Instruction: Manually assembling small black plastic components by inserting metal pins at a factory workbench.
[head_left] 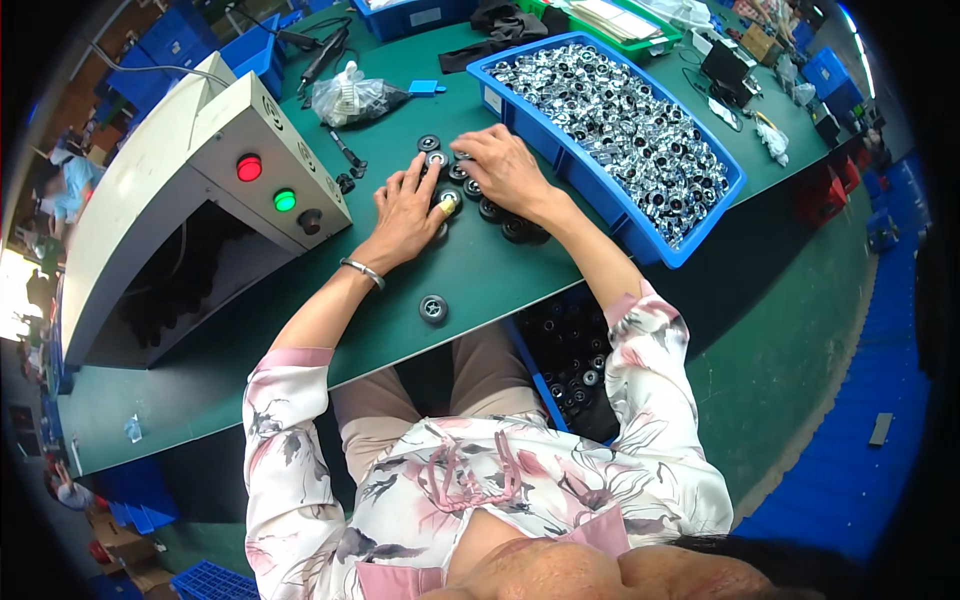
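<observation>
Several small black wheels with silvery centres, one a lone wheel [433,308] near the table's front edge, lie on the green table [370,320]. Most are grouped around my hands, such as a dark wheel [515,228] beside my right wrist. My left hand [402,212] rests with fingers apart and stretched over the group, its fingertips and yellow-wrapped thumb touching wheels. Bent inward, the fingers of my right hand [508,178] close on a wheel at the far side of the group; they partly cover it.
A blue bin [588,188] full of shiny metal-and-black parts stands at the right. To the left is a beige machine [225,150] with red and green lights. Behind lie a plastic bag [355,97] and a blue tag [427,87]. Below the table edge sits a bin of wheels [570,375].
</observation>
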